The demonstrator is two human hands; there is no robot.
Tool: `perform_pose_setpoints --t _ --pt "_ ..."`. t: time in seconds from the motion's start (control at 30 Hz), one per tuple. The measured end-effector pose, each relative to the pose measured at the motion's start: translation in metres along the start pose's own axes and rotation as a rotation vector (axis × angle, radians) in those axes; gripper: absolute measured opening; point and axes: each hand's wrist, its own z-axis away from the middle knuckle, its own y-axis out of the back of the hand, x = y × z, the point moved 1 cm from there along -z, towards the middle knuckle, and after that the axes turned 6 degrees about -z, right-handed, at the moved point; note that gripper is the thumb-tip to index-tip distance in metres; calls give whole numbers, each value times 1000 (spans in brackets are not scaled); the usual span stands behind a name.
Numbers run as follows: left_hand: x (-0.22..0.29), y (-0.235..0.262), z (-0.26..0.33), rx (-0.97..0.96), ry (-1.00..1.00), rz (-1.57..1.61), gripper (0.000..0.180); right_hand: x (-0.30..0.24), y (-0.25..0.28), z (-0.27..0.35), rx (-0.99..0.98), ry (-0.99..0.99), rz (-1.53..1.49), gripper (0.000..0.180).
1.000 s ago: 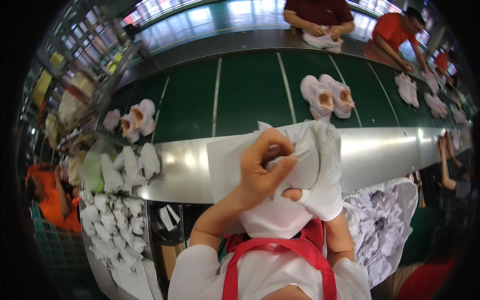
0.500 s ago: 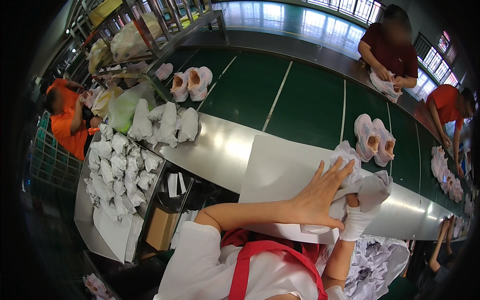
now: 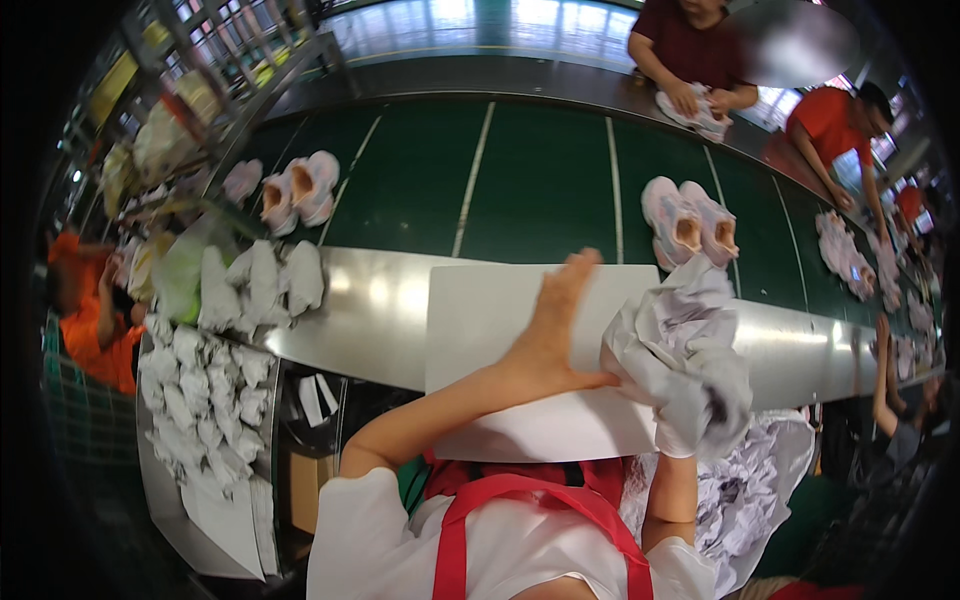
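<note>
My left hand [image 3: 552, 345] is open over a stack of flat white paper sheets [image 3: 480, 310], fingers stretched up and slightly blurred, thumb pointing toward a bundle of crumpled white paper [image 3: 680, 335]. My right hand is mostly hidden behind and under that bundle, which it holds up at the right edge of the sheets. White material covers my right wrist [image 3: 680, 435]. Past the bundle, a pair of pale pink shoes [image 3: 688, 222] sits on the green conveyor belt.
A tray [image 3: 150, 490] of paper-wrapped bundles stands at the left, with more bundles [image 3: 260, 285] on the steel ledge [image 3: 375, 315]. Another shoe pair [image 3: 300, 190] lies far left on the belt [image 3: 540, 180]. Loose crumpled paper [image 3: 745, 510] fills a bag at my right. Co-workers stand around.
My left hand has come away from the paper and moved left. The bundle in my right hand now faces me, looser and bulkier. The whole view has shifted, with the belt shoes appearing further left.
</note>
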Motion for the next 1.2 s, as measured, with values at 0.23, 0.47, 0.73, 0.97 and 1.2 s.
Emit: perform_pose_setpoints --t 0.23,0.47,0.73,0.97,1.2 --pt "-37 -7 14 -598 905 1447 92 -32 -7 -36 -144 757 4 25" --pt "-69 13 7 -195 532 499 94 -33 -40 -14 -672 475 -36 37" --pt "-30 11 40 -43 342 -58 63 -15 -26 14 -508 148 -38 39" --pt "-56 37 69 464 512 85 62 -20 15 35 -665 -321 89 27" --pt "9 50 54 42 103 -433 61 -23 -38 -33 -394 -147 45 29"
